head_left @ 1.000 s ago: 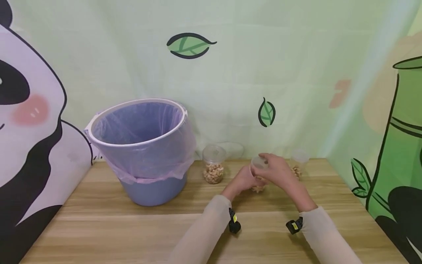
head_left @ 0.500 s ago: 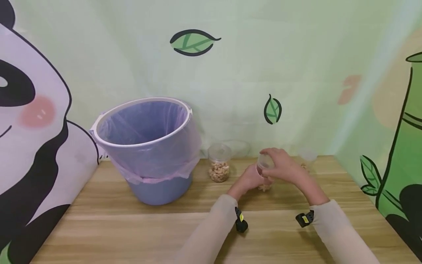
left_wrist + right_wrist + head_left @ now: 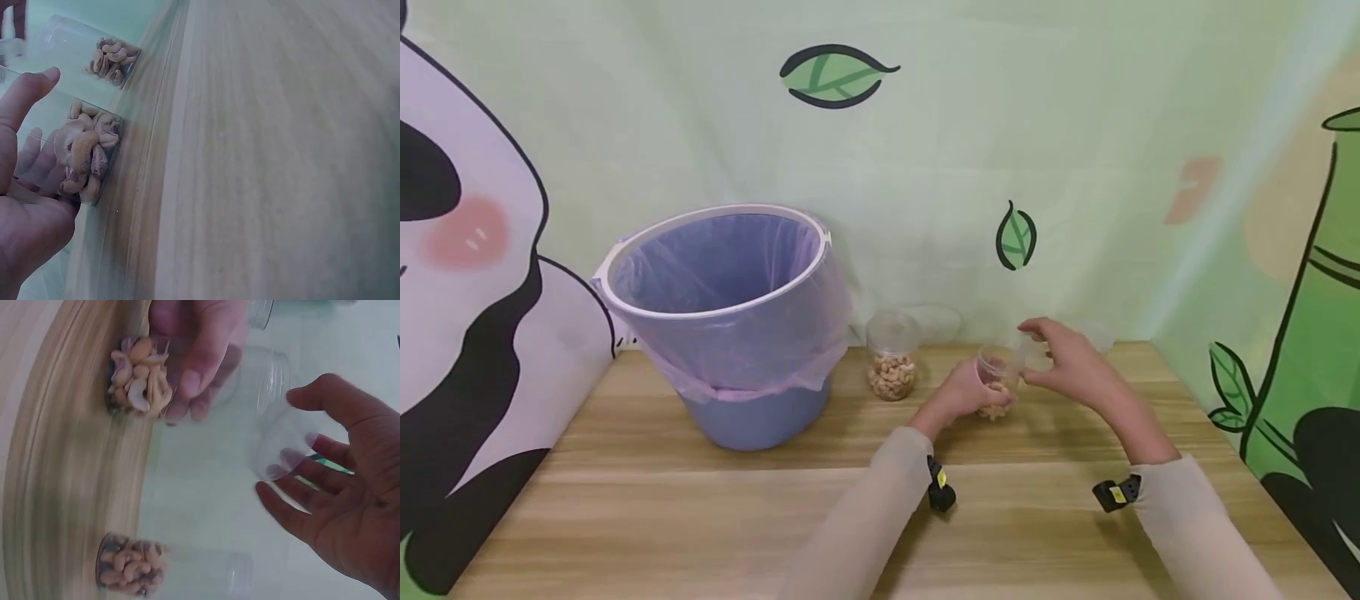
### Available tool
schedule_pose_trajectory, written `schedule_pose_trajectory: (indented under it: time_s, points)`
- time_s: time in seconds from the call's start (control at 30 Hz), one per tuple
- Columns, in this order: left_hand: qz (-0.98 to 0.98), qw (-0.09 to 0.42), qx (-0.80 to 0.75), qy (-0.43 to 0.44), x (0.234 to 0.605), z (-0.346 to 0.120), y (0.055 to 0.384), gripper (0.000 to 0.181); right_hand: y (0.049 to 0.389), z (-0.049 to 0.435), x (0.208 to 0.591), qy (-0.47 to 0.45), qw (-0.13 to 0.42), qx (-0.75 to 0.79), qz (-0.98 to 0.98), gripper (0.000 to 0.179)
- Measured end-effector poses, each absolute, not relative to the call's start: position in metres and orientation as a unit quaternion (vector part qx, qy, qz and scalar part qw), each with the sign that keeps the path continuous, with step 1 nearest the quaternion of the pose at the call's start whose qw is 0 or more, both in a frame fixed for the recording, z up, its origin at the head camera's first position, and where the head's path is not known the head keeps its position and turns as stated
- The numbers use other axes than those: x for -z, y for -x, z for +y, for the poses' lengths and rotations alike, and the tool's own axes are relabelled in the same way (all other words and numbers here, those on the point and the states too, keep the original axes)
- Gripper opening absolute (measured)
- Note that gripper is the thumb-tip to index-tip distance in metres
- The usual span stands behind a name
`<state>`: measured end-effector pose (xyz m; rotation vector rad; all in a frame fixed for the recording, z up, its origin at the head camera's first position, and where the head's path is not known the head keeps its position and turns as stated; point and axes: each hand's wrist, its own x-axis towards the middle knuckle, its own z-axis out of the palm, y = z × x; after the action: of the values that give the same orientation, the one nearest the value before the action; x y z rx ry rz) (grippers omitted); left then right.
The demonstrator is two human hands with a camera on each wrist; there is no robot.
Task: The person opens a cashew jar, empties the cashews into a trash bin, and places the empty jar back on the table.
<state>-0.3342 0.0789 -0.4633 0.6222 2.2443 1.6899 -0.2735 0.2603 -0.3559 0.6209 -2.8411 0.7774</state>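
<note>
My left hand (image 3: 961, 392) grips a clear jar (image 3: 998, 365) part filled with cashews (image 3: 139, 378), standing upright on the table. Its mouth is uncovered. Just right of the rim, my right hand (image 3: 1078, 365) holds a clear lid (image 3: 284, 444) between thumb and fingers, tilted and apart from the jar. A second cashew jar (image 3: 892, 375) stands to the left with a lid on top. Mostly hidden behind my right hand in the head view is a third jar, whose top (image 3: 1099, 337) shows; the right wrist view shows cashews in this jar (image 3: 132, 567).
A large blue bucket (image 3: 756, 425) with a pinkish plastic liner (image 3: 775, 354) stands at the left of the wooden table (image 3: 700, 517). A printed green cloth backdrop (image 3: 925, 167) rises right behind the jars.
My right hand has moved right, bringing the lid away from the jar mouth. My left hand keeps its grip on the jar. The head view has shifted slightly.
</note>
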Motion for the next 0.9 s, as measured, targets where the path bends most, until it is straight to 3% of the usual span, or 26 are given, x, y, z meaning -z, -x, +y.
schedule_pose_trajectory:
  time_s: [0.57, 0.9]
  points:
    - [0.76, 0.132, -0.599, -0.215, 0.462, 0.078, 0.335, 0.054, 0.258, 0.287, 0.412, -0.215, -0.016, -0.3, -0.929, 0.052]
    - [0.762, 0.129, -0.594, -0.222, 0.464, 0.077, 0.333, 0.055, 0.256, 0.293, 0.436, -0.235, -0.006, -0.256, -0.938, 0.054]
